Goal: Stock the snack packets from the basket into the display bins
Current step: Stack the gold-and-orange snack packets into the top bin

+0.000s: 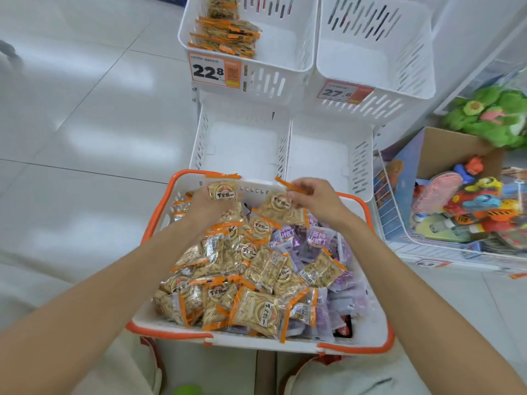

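A white basket with an orange rim [159, 220] sits in front of me, heaped with orange-edged snack packets [256, 306] and purple packets [316, 238]. My left hand [205, 208] grips an orange-edged packet [223, 189] at the basket's far left. My right hand [316, 199] pinches another orange-edged packet [278, 202] by its top seam at the far middle. Beyond the basket stand white display bins: the upper left bin [285, 44] holds several orange packets [225, 35]; the upper right bin [376, 52], lower left bin [242, 143] and lower right bin [328, 155] hold nothing.
Price tags reading 22.8 [215, 71] and 27.6 [342, 92] hang on the upper bins. At the right, a wire bin [390, 212] with toys and a cardboard box [445, 146] stands beside green plush toys [490, 115]. White tiled floor [85, 124] lies to the left.
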Action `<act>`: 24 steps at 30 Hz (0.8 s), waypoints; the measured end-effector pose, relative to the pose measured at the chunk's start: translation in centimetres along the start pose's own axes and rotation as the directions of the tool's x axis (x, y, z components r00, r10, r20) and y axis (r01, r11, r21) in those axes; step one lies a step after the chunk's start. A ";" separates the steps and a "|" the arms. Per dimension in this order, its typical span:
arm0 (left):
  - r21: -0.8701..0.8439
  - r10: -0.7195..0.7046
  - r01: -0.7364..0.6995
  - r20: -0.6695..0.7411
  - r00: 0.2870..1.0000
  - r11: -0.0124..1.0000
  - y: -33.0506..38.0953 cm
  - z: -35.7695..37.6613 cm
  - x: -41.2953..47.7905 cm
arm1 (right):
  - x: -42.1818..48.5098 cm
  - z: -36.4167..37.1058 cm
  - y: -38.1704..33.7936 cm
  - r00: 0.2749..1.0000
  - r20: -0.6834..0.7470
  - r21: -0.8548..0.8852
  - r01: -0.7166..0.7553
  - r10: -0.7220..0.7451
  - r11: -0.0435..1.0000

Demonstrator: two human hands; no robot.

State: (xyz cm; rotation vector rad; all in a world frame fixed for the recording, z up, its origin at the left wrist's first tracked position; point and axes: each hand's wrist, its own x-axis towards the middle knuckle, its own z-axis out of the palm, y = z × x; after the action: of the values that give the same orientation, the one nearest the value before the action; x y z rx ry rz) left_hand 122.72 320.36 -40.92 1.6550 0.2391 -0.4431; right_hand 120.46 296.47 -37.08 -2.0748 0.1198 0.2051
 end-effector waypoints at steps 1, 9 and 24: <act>-0.075 -0.033 0.039 0.085 0.996 0.996 0.1 -0.1 0.0 | 0.2 -0.1 -1.1 0.999 0.018 0.016 0.048 -0.048 0.999; -0.097 -0.045 0.071 0.253 0.967 0.993 0.0 0.8 -0.8 | 0.9 3.6 -1.7 0.994 0.105 -0.044 -0.036 0.040 0.998; -0.017 -0.013 0.016 0.139 0.990 1.000 -1.0 -0.5 -1.9 | -2.1 4.0 0.8 0.976 -0.019 0.062 -0.217 0.219 0.974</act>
State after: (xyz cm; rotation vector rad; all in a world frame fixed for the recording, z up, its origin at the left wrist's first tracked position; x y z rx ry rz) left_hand 120.67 321.13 -40.97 1.5979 0.1511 -0.5632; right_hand 117.88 299.57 -39.32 -2.0038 0.3661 0.3053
